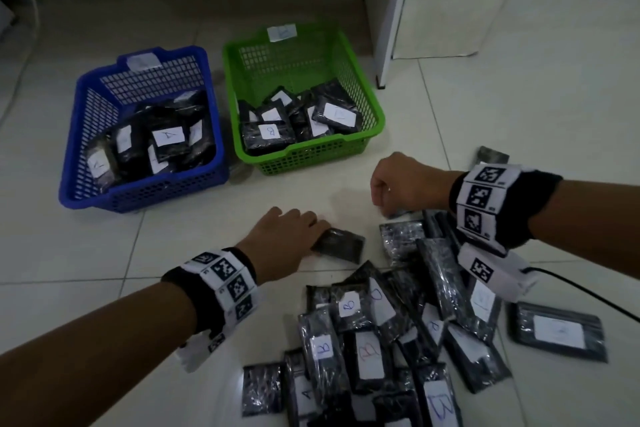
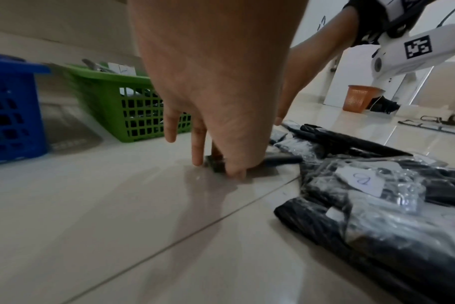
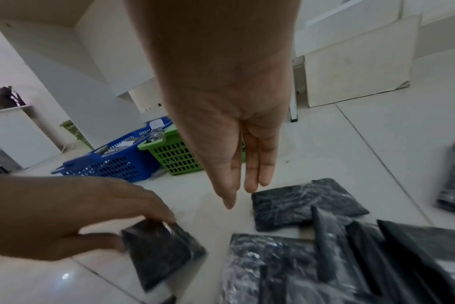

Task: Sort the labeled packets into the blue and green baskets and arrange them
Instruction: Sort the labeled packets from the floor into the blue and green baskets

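Note:
My left hand [image 1: 320, 236] pinches the near edge of a black packet [image 1: 341, 244] lying face down on the floor tiles; in the left wrist view, thumb and fingers [image 2: 221, 166] clamp its corner. My right hand [image 3: 240, 195] hangs with straight fingers pointing down, just over the corner of another black packet [image 3: 299, 203], and holds nothing. A pile of labeled packets [image 1: 381, 322] lies in front of me. The blue basket [image 1: 145, 194] holds several packets, one marked A. Beside it, the green basket [image 1: 311, 156] holds several packets, one marked B.
White cabinets and boxes [image 1: 450, 10] stand at the back right. One packet [image 1: 557, 331] lies apart at the right, another [image 1: 491, 154] beyond my right wrist. A black cable [image 1: 588, 291] runs off to the right. An orange bin [image 2: 358, 100] stands far off.

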The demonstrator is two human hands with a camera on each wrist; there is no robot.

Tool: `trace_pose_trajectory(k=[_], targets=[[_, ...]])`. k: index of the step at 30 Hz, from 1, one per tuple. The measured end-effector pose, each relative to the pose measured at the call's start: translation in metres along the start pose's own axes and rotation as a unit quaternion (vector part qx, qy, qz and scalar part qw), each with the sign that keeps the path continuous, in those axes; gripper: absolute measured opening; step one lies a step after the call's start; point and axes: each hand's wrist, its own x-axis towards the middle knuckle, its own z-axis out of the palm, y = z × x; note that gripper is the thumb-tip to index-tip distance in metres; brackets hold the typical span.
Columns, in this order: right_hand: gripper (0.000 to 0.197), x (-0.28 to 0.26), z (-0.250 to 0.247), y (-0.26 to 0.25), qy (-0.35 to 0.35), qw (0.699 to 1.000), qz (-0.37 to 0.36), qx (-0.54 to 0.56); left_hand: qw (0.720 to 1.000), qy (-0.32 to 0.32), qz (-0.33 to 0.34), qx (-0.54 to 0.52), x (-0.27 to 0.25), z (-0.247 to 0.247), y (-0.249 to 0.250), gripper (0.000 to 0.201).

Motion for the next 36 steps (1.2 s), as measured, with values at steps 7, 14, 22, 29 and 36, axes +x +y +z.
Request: trace_pose_trajectory(k=[7,14,22,29,36], targets=[[0.018,-0.011,-0.016,0.036,0.000,0.997,0.049,-0.060,0.863,0.030,-0.214,-0.456,-0.010,-0.006,0.002,0.028],[0.015,-0.044,-0.015,0.066,-0.064,0.998,0.026,-0.016,0.747,0.037,-0.255,-0.613,0.006,-0.017,0.025,0.030],[0.052,-0.050,0.060,-0.048,-0.161,0.972,-0.158,-0.068,0.793,0.097,-0.319,-0.511,-0.014,-0.016,0.007,0.035],[0.041,-0.028,0.057,-0.062,-0.184,0.978,-0.099,0.012,0.791,0.136,-0.339,-0.492,-0.043,-0.013,-0.006,0.035],[0.027,-0.001,-0.023,-0.024,0.123,0.897,0.076,0.419,0.787,0.234,-0.335,-0.463,-0.029,-0.035,-0.045,0.035]])
